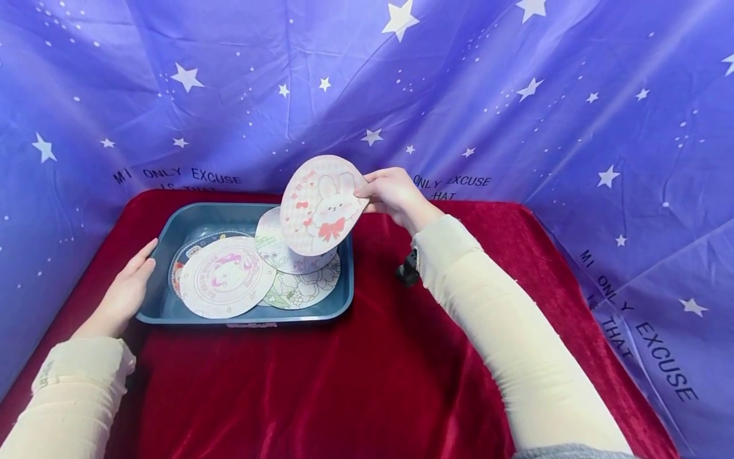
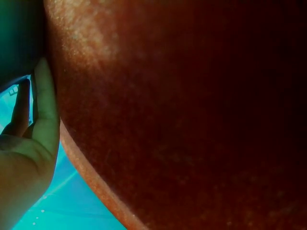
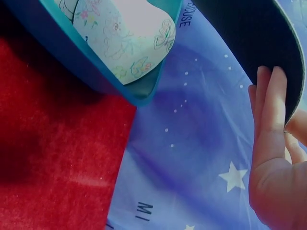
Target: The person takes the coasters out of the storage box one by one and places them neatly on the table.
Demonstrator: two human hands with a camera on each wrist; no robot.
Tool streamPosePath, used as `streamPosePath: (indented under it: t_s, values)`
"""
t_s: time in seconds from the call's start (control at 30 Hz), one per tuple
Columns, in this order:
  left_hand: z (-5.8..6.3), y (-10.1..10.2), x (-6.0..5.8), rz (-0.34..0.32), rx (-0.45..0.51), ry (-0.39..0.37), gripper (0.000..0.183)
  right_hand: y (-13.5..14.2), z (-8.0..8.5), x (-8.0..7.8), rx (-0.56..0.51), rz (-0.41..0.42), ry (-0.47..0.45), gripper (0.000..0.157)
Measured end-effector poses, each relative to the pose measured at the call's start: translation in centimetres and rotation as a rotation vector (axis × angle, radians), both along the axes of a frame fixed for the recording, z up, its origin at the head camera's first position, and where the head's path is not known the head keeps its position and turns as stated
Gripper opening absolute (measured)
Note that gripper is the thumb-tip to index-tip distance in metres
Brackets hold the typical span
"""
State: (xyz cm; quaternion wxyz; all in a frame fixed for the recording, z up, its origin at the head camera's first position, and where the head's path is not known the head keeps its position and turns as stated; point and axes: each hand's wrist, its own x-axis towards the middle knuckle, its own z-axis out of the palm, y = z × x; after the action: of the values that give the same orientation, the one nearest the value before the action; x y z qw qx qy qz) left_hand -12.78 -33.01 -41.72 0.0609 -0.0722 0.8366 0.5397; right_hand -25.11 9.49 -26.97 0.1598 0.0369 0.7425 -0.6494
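The dark teal tray (image 1: 209,220) is rectangular with rounded corners and sits flat. The left hand (image 1: 127,284) seems to touch its left side, though the wrist view there is dim. Above the tray's right half, the right hand (image 1: 398,194) pinches a round rabbit mat (image 1: 321,207) by its edge; it is pale pink, red-bowed, black underneath and tilted. Inside the tray's left half, a white mat (image 1: 226,280) overlaps a dark blue mat (image 1: 186,250). To the tray's right, a pale mat (image 1: 269,239) overlaps a flowery mat (image 1: 306,290).
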Motion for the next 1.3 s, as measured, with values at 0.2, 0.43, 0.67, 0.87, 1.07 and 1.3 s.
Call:
streamPosePath:
  t_s: [0.2, 0.43, 0.67, 0.87, 1.07, 1.3]
  values:
    - [0.0, 0.0, 0.2, 0.004, -0.008, -0.002, 0.058, 0.9, 0.0, -0.1, -0.014, -0.023, 0.005, 0.035]
    - [-0.1, 0.1, 0.3, 0.005, -0.007, -0.01, 0.058, 1.9, 0.1, -0.2, -0.002, -0.055, -0.005, 0.036]
    - [-0.2, 0.1, 0.3, 0.005, -0.011, -0.012, 0.058, 3.0, 0.0, -0.4, -0.015, -0.083, -0.016, 0.039]
    - [-0.2, 0.2, 0.3, 0.008, -0.007, 0.006, 0.058, 3.8, -0.2, -0.4, -0.03, -0.101, -0.025, 0.039]
    - [-0.2, 0.3, 0.3, 0.026, -0.022, 0.046, 0.058, 4.7, -0.5, -0.6, -0.063, -0.137, -0.031, 0.04]
    - [-0.1, 0.3, 0.1, 0.023, -0.028, 0.05, 0.058, 5.5, -1.0, -0.7, -0.08, -0.169, -0.057, 0.044]
